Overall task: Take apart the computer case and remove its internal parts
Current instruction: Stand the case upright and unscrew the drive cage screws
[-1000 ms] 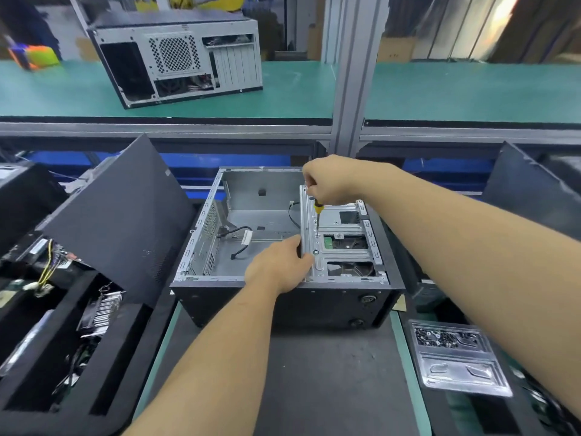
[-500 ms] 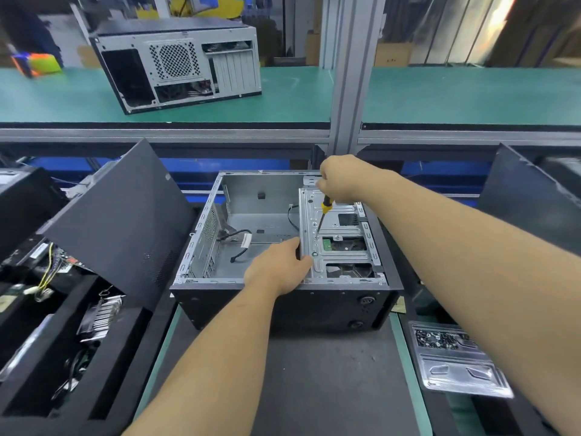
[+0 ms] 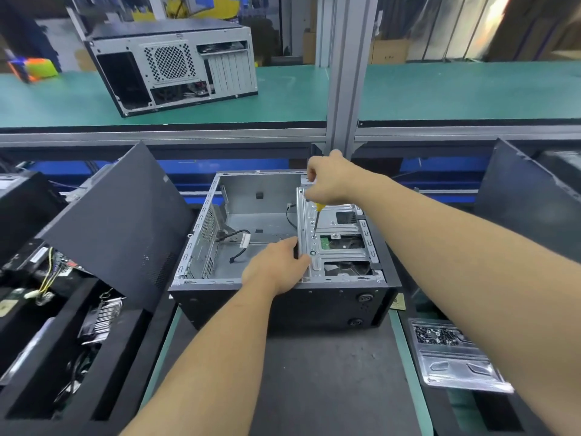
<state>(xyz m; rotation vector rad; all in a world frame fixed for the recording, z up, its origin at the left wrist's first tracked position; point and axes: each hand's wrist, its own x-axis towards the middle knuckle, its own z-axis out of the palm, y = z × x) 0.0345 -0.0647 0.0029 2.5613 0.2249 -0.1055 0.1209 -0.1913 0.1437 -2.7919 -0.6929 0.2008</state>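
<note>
An open black computer case (image 3: 283, 302) lies on its side on the dark mat, its grey interior nearly bare except for a black cable (image 3: 239, 239). At its right end sits a silver drive cage (image 3: 341, 243). My right hand (image 3: 328, 180) grips a yellow-handled screwdriver (image 3: 318, 215) held upright, its tip on a screw on the cage's left flange. My left hand (image 3: 278, 267) holds the cage's left edge, fingers curled round the metal.
A black side panel (image 3: 125, 221) leans at the left over foam bins (image 3: 63, 347) with removed parts. A clear tray of screws (image 3: 452, 357) lies at the right. A second case (image 3: 176, 64) stands on the green upper shelf (image 3: 283, 96). Another dark panel (image 3: 528, 199) stands far right.
My right hand has shifted the screwdriver tip nearer along the cage's flange to a lower screw. My left hand keeps its hold on the cage edge.
</note>
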